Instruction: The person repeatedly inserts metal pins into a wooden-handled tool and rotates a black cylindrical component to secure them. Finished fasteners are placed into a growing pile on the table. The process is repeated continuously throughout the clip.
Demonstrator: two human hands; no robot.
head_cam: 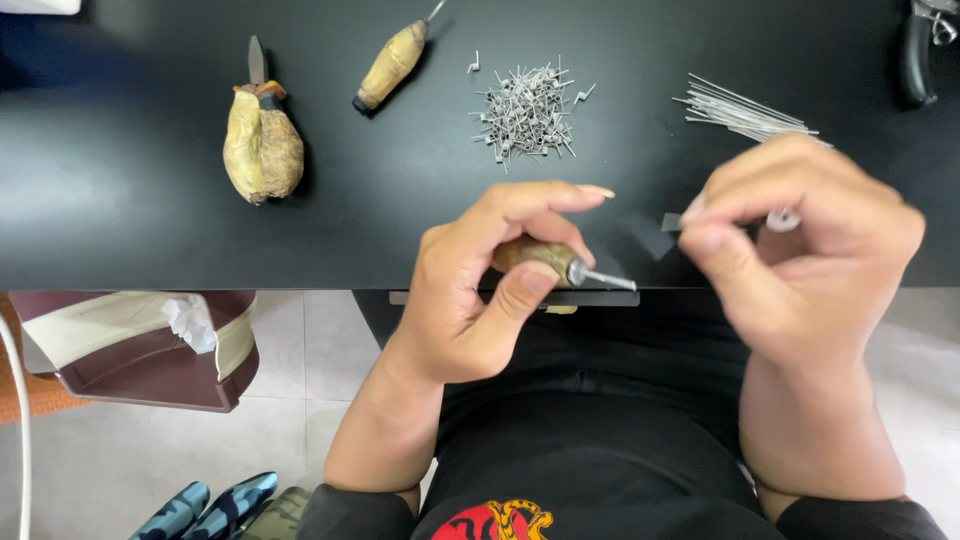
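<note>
Your left hand (480, 285) clamps a wooden-handled mandrel tool (560, 265); right hand (800, 235) fingers pinch a wire, blurred. Finished coils (525, 110) are piled near the desk's far edge, with straight wires (745, 115) left.

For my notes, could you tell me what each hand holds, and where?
Left hand grips a pin tool by its taped handle; right hand pinches something small, too blurred to identify.

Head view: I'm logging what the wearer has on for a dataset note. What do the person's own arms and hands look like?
Both forearms are bare; dark sleeves are pushed up to about the elbows at the bottom edge. The left hand and right hand wear no gloves, and no rings or watch show. The left hand's index finger has a long nail. The dark shirt carries a red and yellow print.
</note>
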